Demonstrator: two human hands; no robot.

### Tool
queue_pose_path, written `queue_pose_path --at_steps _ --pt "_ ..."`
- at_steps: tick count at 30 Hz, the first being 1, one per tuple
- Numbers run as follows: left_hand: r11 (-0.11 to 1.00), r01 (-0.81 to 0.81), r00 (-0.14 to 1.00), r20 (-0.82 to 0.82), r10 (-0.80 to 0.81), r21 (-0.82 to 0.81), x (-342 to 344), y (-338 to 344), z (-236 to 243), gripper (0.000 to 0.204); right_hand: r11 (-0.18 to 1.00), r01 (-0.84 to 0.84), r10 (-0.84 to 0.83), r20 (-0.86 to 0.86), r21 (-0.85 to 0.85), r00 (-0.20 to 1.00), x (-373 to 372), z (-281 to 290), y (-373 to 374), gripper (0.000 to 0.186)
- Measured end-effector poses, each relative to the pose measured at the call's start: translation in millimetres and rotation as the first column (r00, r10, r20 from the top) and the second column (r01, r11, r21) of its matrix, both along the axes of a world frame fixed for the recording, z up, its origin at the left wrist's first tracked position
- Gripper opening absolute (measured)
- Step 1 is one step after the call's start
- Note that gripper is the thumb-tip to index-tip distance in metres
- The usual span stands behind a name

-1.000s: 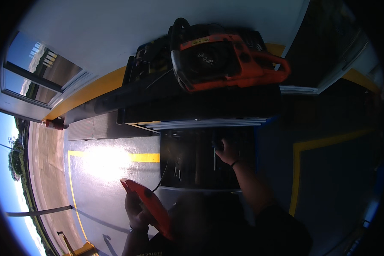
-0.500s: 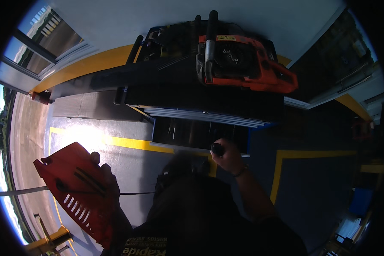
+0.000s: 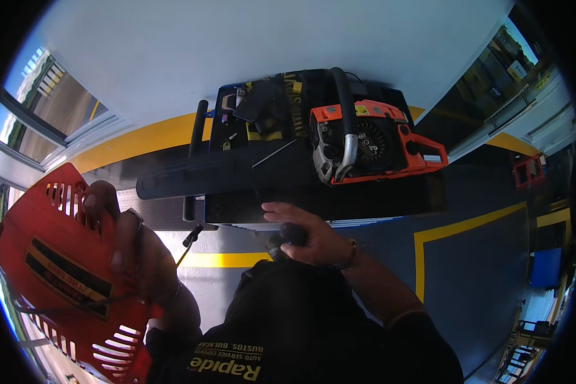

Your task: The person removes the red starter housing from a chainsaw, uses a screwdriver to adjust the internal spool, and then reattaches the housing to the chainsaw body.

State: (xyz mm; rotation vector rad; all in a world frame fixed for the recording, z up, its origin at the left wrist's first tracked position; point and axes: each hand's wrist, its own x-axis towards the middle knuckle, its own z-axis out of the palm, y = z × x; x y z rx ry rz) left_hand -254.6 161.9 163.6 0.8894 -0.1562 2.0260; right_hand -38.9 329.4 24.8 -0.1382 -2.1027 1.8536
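Note:
My left hand (image 3: pixel 131 246) grips a red-orange chainsaw cover (image 3: pixel 25 230) with slotted vents and a dark label strip. A cord crosses the cover, and a small black handle-like piece (image 3: pixel 192 235) hangs beside that hand. In front of my body, my right hand (image 3: pixel 313 235) is closed around a black-handled tool (image 3: pixel 293 234), its index finger stretched out; the tool's far end is hidden. Beyond it, an orange chainsaw (image 3: pixel 377 144) lies on a black-topped tool cart (image 3: pixel 390 200), its finned flywheel bared. Its long dark bar (image 3: pixel 198 174) points left.
On the cart lie a thin metal rod (image 3: pixel 274 153), a dark pouch (image 3: pixel 262 102) and small parts (image 3: pixel 229 137). A cart handle (image 3: pixel 198 131) sticks up at the left. A white wall (image 3: pixel 237 38) stands behind; a red frame-like object (image 3: pixel 528 171) is at the far right.
The open cart drawer no longer shows. My right hand has moved left with the black-handled tool. The cover has come up and turned, showing its label. The view has tilted up toward the cart.

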Motion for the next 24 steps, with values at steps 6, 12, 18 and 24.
queue_pose_path --at_steps 6,12,18,24 --pt "0.996 0.088 0.993 0.074 -0.089 0.016 -26 63 14 0.075 0.954 -0.264 0.220 -0.266 -0.142 0.938 -96 3 -29 0.092" --pt "0.984 0.130 0.970 0.188 -0.152 0.122 -37 81 17 0.077 0.977 -0.145 0.129 -0.112 -0.154 0.985 -93 15 -12 0.088" --pt "0.985 -0.051 0.995 -0.095 0.035 -0.165 -79 78 -27 0.073 0.925 -0.104 -0.022 0.325 0.365 0.945 -66 30 18 0.047" --pt "0.598 -0.739 0.522 -0.824 0.220 -0.309 -106 42 -132 0.073 0.808 0.066 -0.457 0.553 0.585 0.696 19 7 7 0.045"
